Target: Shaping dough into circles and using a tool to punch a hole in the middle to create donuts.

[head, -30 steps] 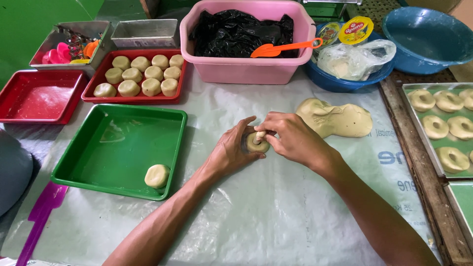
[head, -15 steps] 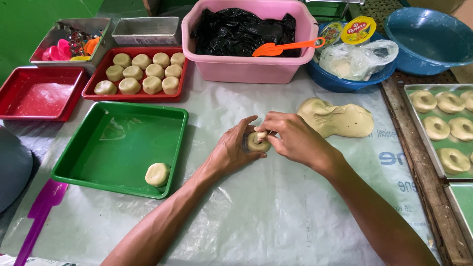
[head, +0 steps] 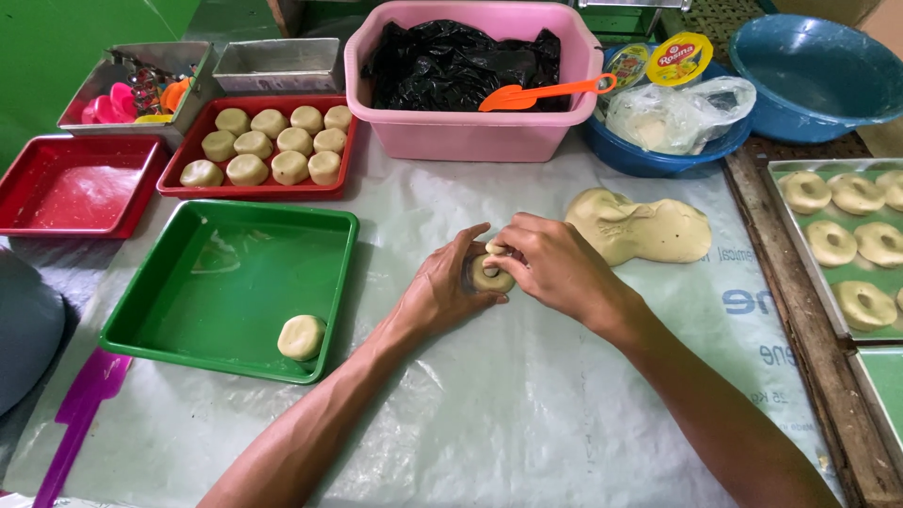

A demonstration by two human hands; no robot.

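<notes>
Left hand [head: 442, 287] cups dough ball [head: 491, 276]; right hand [head: 555, 268] fingers pinch its top, probably pressing a hole; keep pressure centred.

My left hand [head: 450, 287] & right hand [head: 557, 265] meet mid-sheet around a small dough piece [head: 491, 276]. Dough slab [head: 640, 228] just right of my right hand. Tray [head: 226, 353] left of my hands w/ one dough ball [head: 301, 336] in its near right corner. Behind it, tray of dough balls [head: 271, 146]. Tub [head: 470, 136] behind my hands. Ring-shaped pieces on tray [head: 851, 246] far right.
</notes>
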